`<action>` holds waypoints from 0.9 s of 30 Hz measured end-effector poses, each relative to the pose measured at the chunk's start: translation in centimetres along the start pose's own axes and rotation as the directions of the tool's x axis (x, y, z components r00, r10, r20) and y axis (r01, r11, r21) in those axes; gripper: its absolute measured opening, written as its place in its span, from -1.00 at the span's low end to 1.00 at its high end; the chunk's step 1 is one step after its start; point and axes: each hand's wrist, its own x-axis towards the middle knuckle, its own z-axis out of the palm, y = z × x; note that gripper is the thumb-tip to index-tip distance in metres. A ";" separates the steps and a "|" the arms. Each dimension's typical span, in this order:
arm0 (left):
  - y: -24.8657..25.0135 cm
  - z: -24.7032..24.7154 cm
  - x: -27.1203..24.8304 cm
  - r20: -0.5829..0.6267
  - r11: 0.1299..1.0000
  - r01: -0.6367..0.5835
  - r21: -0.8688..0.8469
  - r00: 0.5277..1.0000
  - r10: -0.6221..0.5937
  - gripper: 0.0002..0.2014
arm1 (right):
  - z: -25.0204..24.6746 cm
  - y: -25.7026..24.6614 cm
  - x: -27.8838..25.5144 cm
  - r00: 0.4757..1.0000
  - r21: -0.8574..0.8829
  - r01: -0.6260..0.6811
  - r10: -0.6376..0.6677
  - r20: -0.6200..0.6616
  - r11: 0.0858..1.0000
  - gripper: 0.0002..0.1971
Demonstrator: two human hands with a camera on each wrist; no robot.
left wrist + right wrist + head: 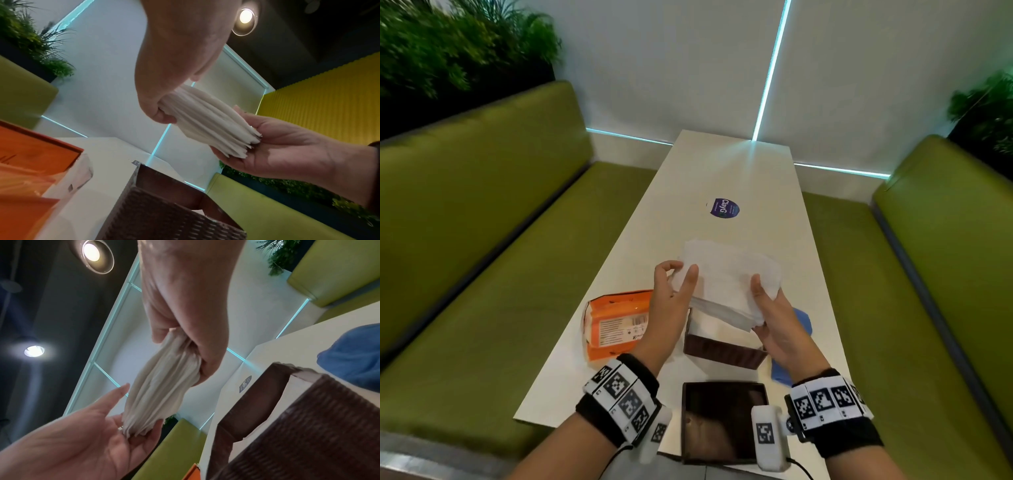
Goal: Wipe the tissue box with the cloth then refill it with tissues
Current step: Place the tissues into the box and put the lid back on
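Note:
Both hands hold a stack of white tissues point(729, 274) in the air above the open brown woven tissue box point(722, 347). My left hand point(681, 274) pinches the stack's left end between thumb and fingers. The right hand point(760, 298) grips the right end, with its thumb on top. In the left wrist view the tissues point(205, 120) fan out from my left hand point(164, 112) into the right hand's palm point(267, 146). The right wrist view shows the tissues point(162, 386) bunched in my right hand point(185, 340) above the box point(308, 426). The blue cloth point(803, 318) lies right of the box.
An opened orange tissue pack point(616, 325) lies left of the box. The dark brown box lid point(722, 421) rests at the white table's point(739, 178) near edge. A round purple sticker point(722, 207) sits farther back. Green benches point(482, 257) flank the table.

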 end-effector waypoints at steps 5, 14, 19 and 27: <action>0.0 0.5 -0.2 -0.043 0.995 -0.030 0.093 0.999 0.034 -0.66 | -0.8 0.3 0.4 0.998 0.010 -0.064 0.064 -0.020 0.998 -0.40; 0.1 0.8 -0.6 -0.035 0.991 -0.033 0.128 0.999 0.038 -0.73 | -1.4 0.6 1.0 0.998 0.019 -0.023 0.024 -0.065 1.000 -0.50; -0.1 0.2 -0.4 0.025 1.000 0.010 -0.006 1.000 -0.010 -0.63 | -1.5 0.4 0.9 0.996 0.041 -0.063 0.066 -0.056 0.997 -0.47; -1.5 0.8 0.1 -0.021 0.993 -0.055 0.108 0.998 0.058 -0.76 | -1.4 0.8 0.9 0.990 -0.054 -0.119 0.114 -0.081 0.992 -0.47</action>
